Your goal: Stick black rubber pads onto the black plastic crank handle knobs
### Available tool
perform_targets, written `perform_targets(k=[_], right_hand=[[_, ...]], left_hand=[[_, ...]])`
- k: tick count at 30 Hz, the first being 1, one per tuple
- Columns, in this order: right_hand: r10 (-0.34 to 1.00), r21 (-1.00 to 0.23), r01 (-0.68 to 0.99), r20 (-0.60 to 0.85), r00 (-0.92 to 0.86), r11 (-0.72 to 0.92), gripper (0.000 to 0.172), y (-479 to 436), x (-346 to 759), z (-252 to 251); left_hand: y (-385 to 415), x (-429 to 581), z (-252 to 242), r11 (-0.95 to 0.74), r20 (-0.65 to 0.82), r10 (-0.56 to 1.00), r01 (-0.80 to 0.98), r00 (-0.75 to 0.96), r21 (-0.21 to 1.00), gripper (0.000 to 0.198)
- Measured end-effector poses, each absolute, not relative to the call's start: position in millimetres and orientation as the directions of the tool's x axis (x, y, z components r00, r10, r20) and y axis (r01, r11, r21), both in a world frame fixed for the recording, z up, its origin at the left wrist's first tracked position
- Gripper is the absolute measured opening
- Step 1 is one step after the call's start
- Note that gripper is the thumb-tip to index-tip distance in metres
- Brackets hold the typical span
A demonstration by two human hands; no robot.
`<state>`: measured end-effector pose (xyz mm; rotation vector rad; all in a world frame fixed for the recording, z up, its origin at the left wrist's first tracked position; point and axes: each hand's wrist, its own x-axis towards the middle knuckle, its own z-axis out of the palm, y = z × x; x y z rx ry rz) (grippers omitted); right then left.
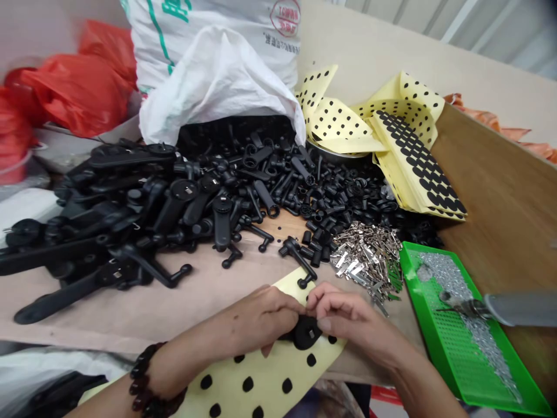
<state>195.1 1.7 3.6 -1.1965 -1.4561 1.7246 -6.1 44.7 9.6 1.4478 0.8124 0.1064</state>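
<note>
Part (304, 338), black, between left hand (273, 316) and right hand (343, 312), over dotted sheet (267, 376)

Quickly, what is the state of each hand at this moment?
Left hand: closed, holding the round-ended black part.
Right hand: fingers curled at that part's edge; whether they grip anything cannot be told.
</note>
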Motion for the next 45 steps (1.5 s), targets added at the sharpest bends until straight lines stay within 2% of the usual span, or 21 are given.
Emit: perform_targets(k=[4,7,11,15,19,22,26,28,30,33,36,39,45], right_hand=[[0.857,-0.965,0.116,-0.264,-0.443,-0.237,0.017,4.4,196.1,2.6],[0.867,-0.971,0.108,-0.239,-0.437,-0.214,0.017,4.7,197.0,0.1],[0.925,-0.986,0.051,-0.167,-0.341,-0.159,0.016,0.8,193.3,-2.6],[0.969,-0.998,0.062,-0.018,-0.246,-0.003,0.015,-2.1,184.7,-3.0],[0.967,-0.999,0.002,-0.047,-0.249,-0.048,0.014,-1.9,181.0,-6.7],[0.971,-0.998,0.054,-0.023,-0.24,-0.011,0.012,-5.6,181.3,-6.8],[0.919,-0.902,0.282,0.234,-0.318,0.328,0.01,-13.1,181.9,-0.4],[0.884,-0.851,0.321,0.297,-0.361,0.417,0.013,-14.4,183.0,1.3],[0.895,-0.856,0.33,0.282,-0.345,0.397,0.011,-14.3,184.3,0.9],[0.923,-0.859,0.373,0.249,-0.294,0.35,0.009,-15.8,183.3,0.2],[0.883,-0.773,0.441,0.332,-0.332,0.456,0.014,-20.5,178.3,3.0],[0.822,-0.686,0.462,0.399,-0.408,0.562,0.02,-24.2,174.5,6.3],[0.814,-0.627,0.521,0.42,-0.401,0.579,0.019,-26.5,169.8,0.9]], left_hand=[[44.5,-7.3,11.7,0.12,-0.442,0.496,0.445,0.748,0.888,0.034],[44.3,-9.3,9.3,0.116,-0.418,0.46,0.414,0.783,0.903,0.035],[44.1,-10.7,4.2,0.259,-0.402,0.461,0.313,0.791,0.914,0.036],[43.2,-12.6,0.8,0.465,-0.408,0.457,0.179,0.79,0.867,0.03],[41.7,-14.6,-5.9,0.56,-0.391,0.468,0.076,0.793,0.825,0.025],[39.9,-12.7,-10.5,0.555,-0.427,0.518,0.088,0.742,0.827,0.026],[35.6,-6.9,-9.9,0.576,-0.452,0.597,0.038,0.663,0.817,0.036],[33.3,-4.9,-7.5,0.566,-0.428,0.595,0.023,0.68,0.824,0.032],[31.3,-4.0,-5.6,0.557,-0.411,0.588,0.019,0.697,0.83,0.027],[29.0,-2.9,-5.3,0.555,-0.428,0.626,0.014,0.653,0.832,0.032],[26.5,-0.8,-6.3,0.506,-0.432,0.692,0.039,0.579,0.862,0.037],[23.7,1.2,-5.8,0.434,-0.387,0.721,0.061,0.574,0.899,0.037],[20.4,1.2,-7.8,0.336,-0.314,0.762,0.068,0.567,0.939,0.034]])
